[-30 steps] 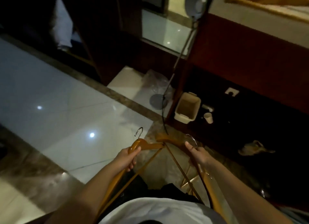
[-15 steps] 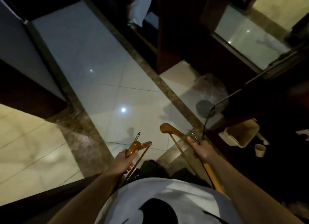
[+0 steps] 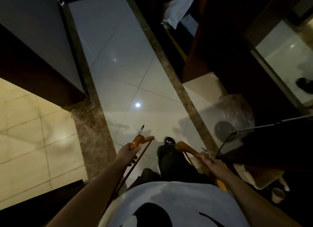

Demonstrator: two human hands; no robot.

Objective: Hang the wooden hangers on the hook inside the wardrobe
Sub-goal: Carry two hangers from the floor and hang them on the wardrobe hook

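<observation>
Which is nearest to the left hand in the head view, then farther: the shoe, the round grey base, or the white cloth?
1. Shoe, just right of the left hand.
2. Round grey base, farther right on the floor.
3. White cloth, far ahead, at the top of the frame.

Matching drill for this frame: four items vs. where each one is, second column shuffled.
Items:
1. left hanger
2. right hanger
3. cup
4. white cloth

Places:
A. lower right corner
B. gripped by the right hand
C. top edge, right of centre
D. gripped by the left hand

Pairs: 1-D, 2-B, 3-A, 4-C
</observation>
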